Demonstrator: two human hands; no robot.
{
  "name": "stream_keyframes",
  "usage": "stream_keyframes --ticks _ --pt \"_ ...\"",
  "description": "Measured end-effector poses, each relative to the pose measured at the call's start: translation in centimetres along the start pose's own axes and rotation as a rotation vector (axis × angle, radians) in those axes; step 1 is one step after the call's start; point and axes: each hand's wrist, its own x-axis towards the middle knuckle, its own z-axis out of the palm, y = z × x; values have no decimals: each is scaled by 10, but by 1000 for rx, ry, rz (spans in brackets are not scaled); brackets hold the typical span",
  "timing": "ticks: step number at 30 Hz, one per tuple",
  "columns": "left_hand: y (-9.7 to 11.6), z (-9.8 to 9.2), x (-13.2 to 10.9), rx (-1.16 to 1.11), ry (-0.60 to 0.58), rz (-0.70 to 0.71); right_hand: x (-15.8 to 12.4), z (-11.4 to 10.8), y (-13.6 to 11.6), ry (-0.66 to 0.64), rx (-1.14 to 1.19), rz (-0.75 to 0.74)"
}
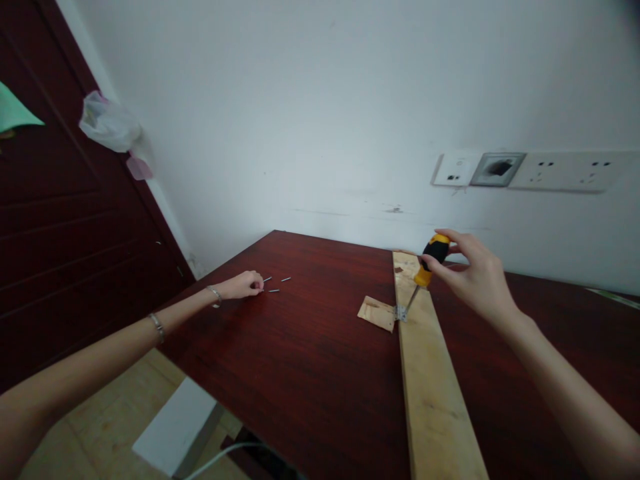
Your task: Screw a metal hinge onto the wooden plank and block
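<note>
Right hand (477,277) grasps the screwdriver (423,276) by its handle (436,251), tip at the hinge (401,313) on the plank (433,380). I judge it light, rigid; thick handle best hold. Left hand (245,285) curled by slim metal rods (274,291); grasp I cannot tell.

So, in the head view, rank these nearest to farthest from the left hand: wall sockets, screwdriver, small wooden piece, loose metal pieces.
1. Loose metal pieces: just right of the left hand.
2. Small wooden piece: left of the long board.
3. Screwdriver: in the right hand.
4. Wall sockets: on the wall, far right.
</note>
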Motion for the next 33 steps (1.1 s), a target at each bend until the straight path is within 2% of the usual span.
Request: stream_keyframes --ticks 10,12,14,17,19,21,25,28,30,33 --pt "-8 -14 4 -68 -59 -37 0 -1 -3 -16 41 44" --pt "-3 -17 7 -63 -32 -32 0 -2 -4 -1 43 52" --pt "9 -17 12 -82 48 -19 1 -2 -4 57 56 72" --pt "42 -17 28 -165 196 23 4 -5 -4 186 122 150" --pt "75 -17 43 -245 273 71 6 -7 -6 230 189 201" --pt "114 -20 58 -365 321 115 8 -10 -11 219 261 233" --pt "196 -28 82 -679 256 233 10 -11 -29 132 397 299" --pt "247 -31 92 -884 189 308 10 -9 -40 79 473 319" --pt "271 -30 99 -970 217 352 10 -8 -43 52 499 323" --pt "292 -27 108 -1067 233 382 11 -9 -41 36 485 324"
